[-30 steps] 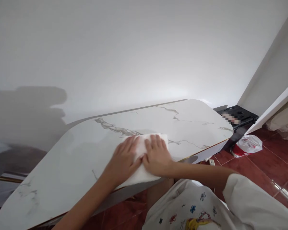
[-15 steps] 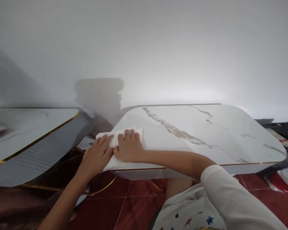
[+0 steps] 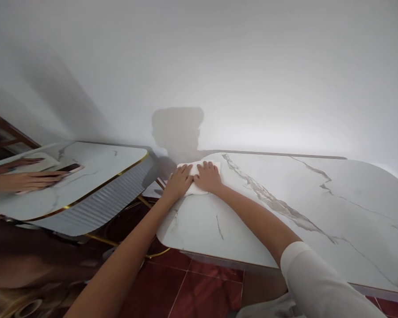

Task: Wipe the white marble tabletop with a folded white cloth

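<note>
A folded white cloth (image 3: 197, 189) lies on the far left part of the white marble-patterned tabletop (image 3: 199, 221), near its rounded corner by the wall. My left hand (image 3: 179, 181) grips the cloth's left side, its fingers bent over it. Close beside it, my right hand (image 3: 208, 176) presses on the cloth's right side, with its fingertips curled near the far edge. The two hands nearly touch, and both forearms reach across the table's left end. The palms hide much of the cloth.
To the left stands a second marble-patterned table (image 3: 99, 159) with gold trim and a ribbed side. Another person's hand (image 3: 46, 179) rests on it near a dark phone-like object (image 3: 69, 168). A white wall (image 3: 252, 79) rises behind. Below is a red tiled floor (image 3: 199, 282).
Both hands have slid the cloth away from the near left edge toward the wall-side corner. My view has swung left, bringing in more of the second table and the other person's hands.
</note>
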### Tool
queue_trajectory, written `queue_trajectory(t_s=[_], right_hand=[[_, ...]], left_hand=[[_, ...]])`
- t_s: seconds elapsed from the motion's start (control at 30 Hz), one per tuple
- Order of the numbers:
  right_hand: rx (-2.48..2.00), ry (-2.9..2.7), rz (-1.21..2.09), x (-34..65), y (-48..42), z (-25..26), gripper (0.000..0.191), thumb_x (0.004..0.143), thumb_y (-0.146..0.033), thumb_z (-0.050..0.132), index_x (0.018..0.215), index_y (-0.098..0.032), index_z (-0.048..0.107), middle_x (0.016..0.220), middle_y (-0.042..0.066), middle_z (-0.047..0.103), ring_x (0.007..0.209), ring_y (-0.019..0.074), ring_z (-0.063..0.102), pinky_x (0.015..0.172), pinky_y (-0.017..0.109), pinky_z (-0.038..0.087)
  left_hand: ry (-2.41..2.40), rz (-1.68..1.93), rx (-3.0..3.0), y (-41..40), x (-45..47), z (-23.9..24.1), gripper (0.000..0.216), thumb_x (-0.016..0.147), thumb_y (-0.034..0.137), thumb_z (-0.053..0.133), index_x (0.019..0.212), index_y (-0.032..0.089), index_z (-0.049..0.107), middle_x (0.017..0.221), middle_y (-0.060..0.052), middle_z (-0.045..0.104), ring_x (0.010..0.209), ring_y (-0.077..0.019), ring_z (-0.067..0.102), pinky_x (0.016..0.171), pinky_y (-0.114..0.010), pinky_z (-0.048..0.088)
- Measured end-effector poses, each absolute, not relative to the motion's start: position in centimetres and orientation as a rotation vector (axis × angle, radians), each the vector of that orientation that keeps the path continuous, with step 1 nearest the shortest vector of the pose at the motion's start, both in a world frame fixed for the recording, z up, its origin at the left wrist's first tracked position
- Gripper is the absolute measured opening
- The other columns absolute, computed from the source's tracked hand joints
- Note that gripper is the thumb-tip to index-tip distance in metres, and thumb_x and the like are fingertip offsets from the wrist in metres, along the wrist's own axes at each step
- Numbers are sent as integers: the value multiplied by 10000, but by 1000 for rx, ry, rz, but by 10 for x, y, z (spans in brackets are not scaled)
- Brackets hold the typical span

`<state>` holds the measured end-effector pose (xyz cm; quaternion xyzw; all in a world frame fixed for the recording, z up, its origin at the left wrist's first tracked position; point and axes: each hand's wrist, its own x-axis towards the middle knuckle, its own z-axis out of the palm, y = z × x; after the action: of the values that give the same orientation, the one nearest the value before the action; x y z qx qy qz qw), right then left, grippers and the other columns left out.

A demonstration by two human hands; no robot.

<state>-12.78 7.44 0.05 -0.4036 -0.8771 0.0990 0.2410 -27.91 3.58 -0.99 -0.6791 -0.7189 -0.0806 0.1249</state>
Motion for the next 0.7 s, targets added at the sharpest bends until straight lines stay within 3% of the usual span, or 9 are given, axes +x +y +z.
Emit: queue_trajectory(t_s=[0.2, 0.43, 0.7], right_hand=[[-1157, -2372, 287, -124, 121, -1, 452, 973, -336, 420, 1360, -117, 504, 1516, 181, 439, 1405, 329, 346, 1118, 467, 299], [-1234, -2333, 188, -121, 166, -8, 489, 975, -335, 404, 1406, -119, 483, 1533, 163, 428, 1409, 322, 339, 1123, 457, 293], [-1283, -2311, 171, -104, 193, -12, 452, 969, -327, 387, 1356, -138, 522, 1488, 162, 479, 1366, 307, 393, 1102, 455, 323]], left_hand=[[-2131, -275, -2003, 90, -273, -8, 547, 951, 250, 260, 1462, 119, 405, 1564, -139, 395, 1447, -262, 338, 1146, -430, 325], [-2035, -400, -2029, 151, -279, -22, 520, 929, 249, 334, 1429, 186, 463, 1523, -95, 470, 1433, -255, 389, 1137, -428, 372], [-1930, -362, -2112, 183, -263, -22, 507, 949, 236, 310, 1417, 112, 460, 1491, -136, 497, 1407, -252, 415, 1131, -414, 381]])
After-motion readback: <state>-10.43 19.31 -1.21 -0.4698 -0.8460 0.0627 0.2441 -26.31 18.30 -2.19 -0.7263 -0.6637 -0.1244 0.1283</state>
